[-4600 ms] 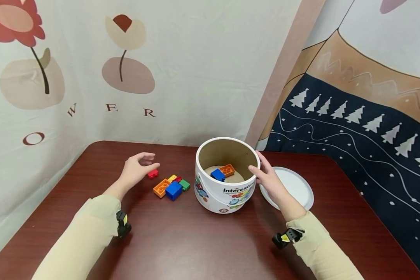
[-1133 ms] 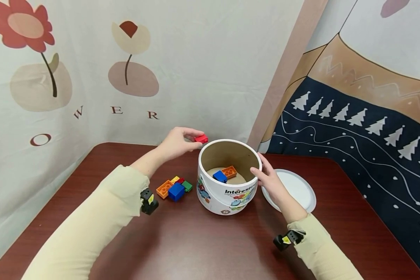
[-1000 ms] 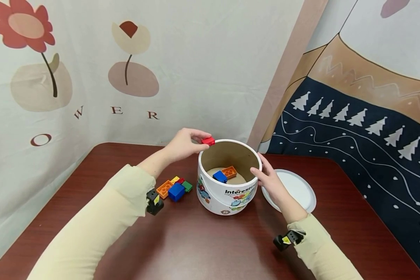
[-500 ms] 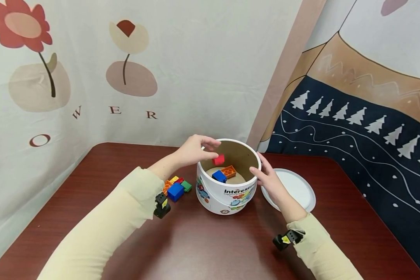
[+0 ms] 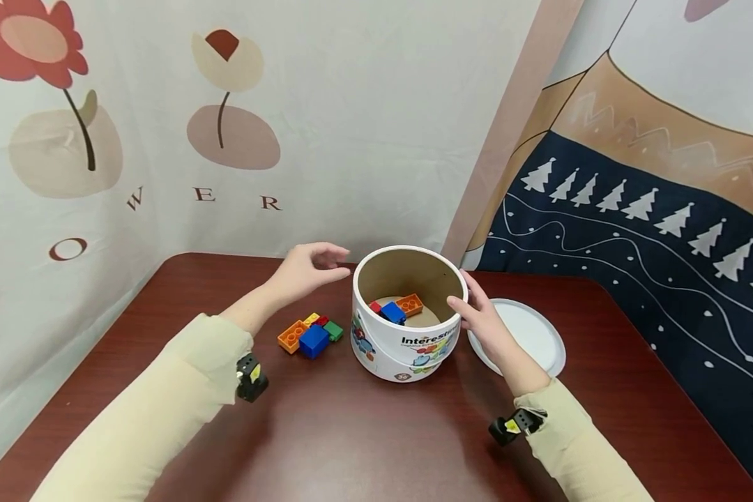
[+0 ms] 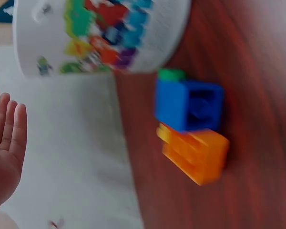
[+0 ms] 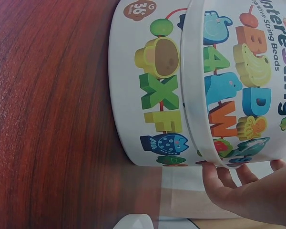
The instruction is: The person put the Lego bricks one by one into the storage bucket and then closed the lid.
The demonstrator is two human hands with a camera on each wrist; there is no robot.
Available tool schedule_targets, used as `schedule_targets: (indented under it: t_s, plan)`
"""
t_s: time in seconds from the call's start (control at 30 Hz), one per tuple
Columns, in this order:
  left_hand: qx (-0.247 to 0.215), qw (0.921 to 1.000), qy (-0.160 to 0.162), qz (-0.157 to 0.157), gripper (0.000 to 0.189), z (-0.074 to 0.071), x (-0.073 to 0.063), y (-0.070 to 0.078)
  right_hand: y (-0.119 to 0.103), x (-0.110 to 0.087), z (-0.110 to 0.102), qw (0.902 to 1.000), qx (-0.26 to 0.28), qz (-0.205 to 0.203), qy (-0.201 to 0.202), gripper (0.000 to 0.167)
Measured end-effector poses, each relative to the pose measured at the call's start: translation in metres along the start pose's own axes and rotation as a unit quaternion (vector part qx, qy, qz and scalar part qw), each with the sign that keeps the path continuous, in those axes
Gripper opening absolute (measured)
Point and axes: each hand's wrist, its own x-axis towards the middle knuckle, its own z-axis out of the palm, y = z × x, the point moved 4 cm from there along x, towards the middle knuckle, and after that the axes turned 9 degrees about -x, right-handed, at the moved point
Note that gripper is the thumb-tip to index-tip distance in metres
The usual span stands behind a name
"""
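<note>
My left hand (image 5: pixel 306 270) hangs in the air left of the white bucket (image 5: pixel 408 352), its fingers extended and holding nothing. The left wrist view shows part of that hand (image 6: pixel 7 143), also without a thing in it. My right hand (image 5: pixel 484 317) grips the bucket's right rim, thumb over the edge. In the right wrist view, fingers (image 7: pixel 219 183) lie against the printed side. Inside the bucket are a red block (image 5: pixel 375 307), a blue block (image 5: pixel 392 313) and an orange block (image 5: pixel 410 304); the red one is partly hidden by the wall.
Left of the bucket, an orange block (image 5: pixel 292 337), a blue block (image 5: pixel 314 341), a green block (image 5: pixel 333 331), a yellow block (image 5: pixel 312 319) and a red block (image 5: pixel 322 321) cluster on the brown table (image 5: pixel 351 432). A white lid (image 5: pixel 533 335) lies right of the bucket.
My left hand picked up a red block, carried it right over the bucket and let it drop in. It has since moved back left. My right hand has stayed at the rim.
</note>
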Motion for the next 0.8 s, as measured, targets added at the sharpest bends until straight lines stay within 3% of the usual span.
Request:
schedule_targets:
  t_s: [0.4,0.67,0.8]
  plan:
    - [0.038,0.9968,0.011,-0.07,0.046,-0.026,-0.037,-0.071,0.002,0.001,0.0,1.0,-0.002,0.001,0.001,0.066]
    - [0.048,0.9946,0.0,-0.092,0.05,-0.027,-0.059,-0.099,0.001,0.001,0.001,1.0,-0.003,0.002,0.003,0.066]
    - [0.039,0.9944,-0.02,-0.096,0.054,-0.022,-0.065,-0.11,0.001,0.001,0.0,1.0,-0.004,0.0,0.004,0.066]
